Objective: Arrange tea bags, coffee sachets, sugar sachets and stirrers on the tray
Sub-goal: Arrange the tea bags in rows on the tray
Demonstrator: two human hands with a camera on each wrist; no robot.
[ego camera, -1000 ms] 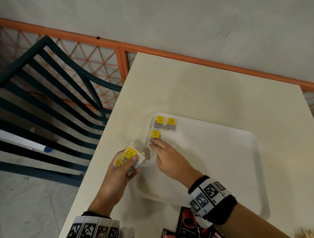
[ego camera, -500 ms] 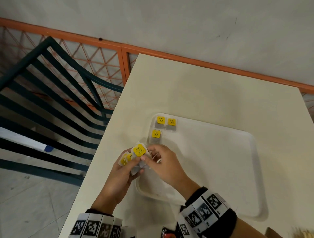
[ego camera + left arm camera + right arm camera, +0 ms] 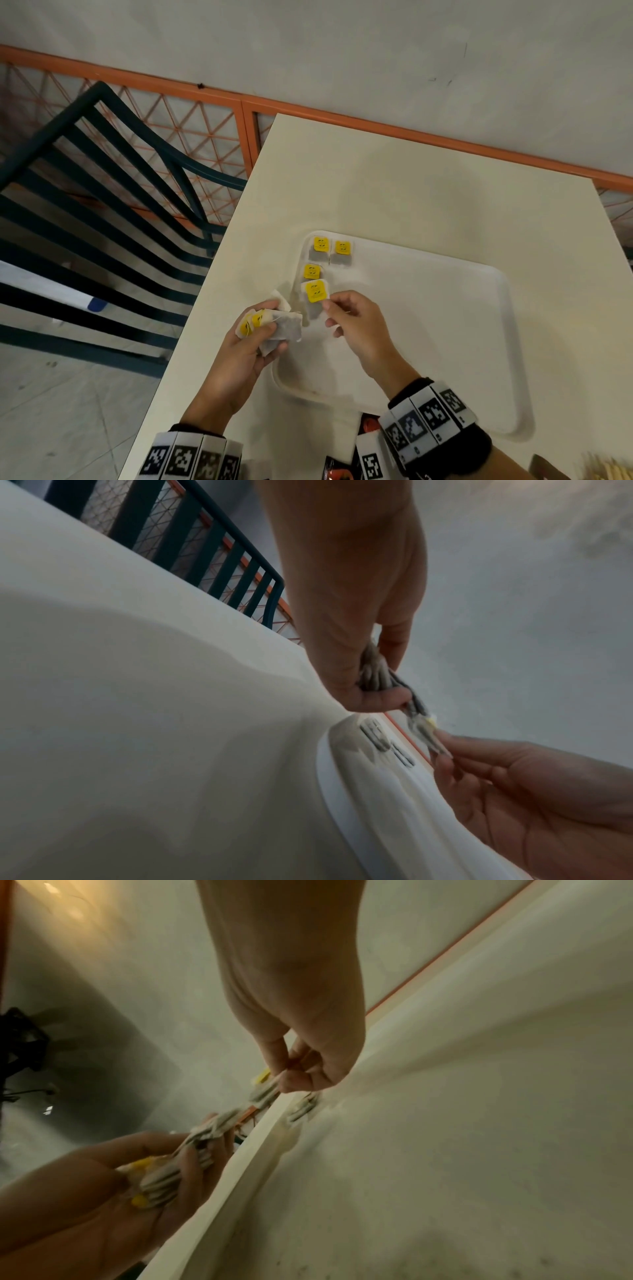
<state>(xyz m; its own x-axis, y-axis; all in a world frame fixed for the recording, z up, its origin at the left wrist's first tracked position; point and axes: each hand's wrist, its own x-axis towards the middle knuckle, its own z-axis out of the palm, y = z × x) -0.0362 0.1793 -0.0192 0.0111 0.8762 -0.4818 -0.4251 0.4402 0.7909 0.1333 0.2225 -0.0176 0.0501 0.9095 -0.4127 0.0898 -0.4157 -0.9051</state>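
A white tray [image 3: 479, 308] lies on the cream table [image 3: 411, 188]. Three tea bags with yellow tags [image 3: 321, 247] [image 3: 342, 251] [image 3: 311, 272] lie in its far left corner. My right hand [image 3: 329, 303] pinches another tea bag [image 3: 315, 294] just above the tray, below those three. My left hand [image 3: 270, 325] grips a bunch of tea bags [image 3: 274, 323] beside the tray's left rim. The right wrist view shows the pinched tea bag [image 3: 265, 1089] and the left hand's bunch [image 3: 164, 1177]. In the left wrist view the bunch [image 3: 377, 674] sits between thumb and fingers.
Dark sachets with red print [image 3: 337, 471] lie at the table's near edge. Pale wooden stirrers [image 3: 613, 471] show at the bottom right. A dark green slatted chair [image 3: 102, 205] stands left of the table, before an orange mesh railing [image 3: 205, 137].
My right hand left the third tea bag on the tray, reached to the left hand's bunch, took one tea bag and now holds it over the tray.
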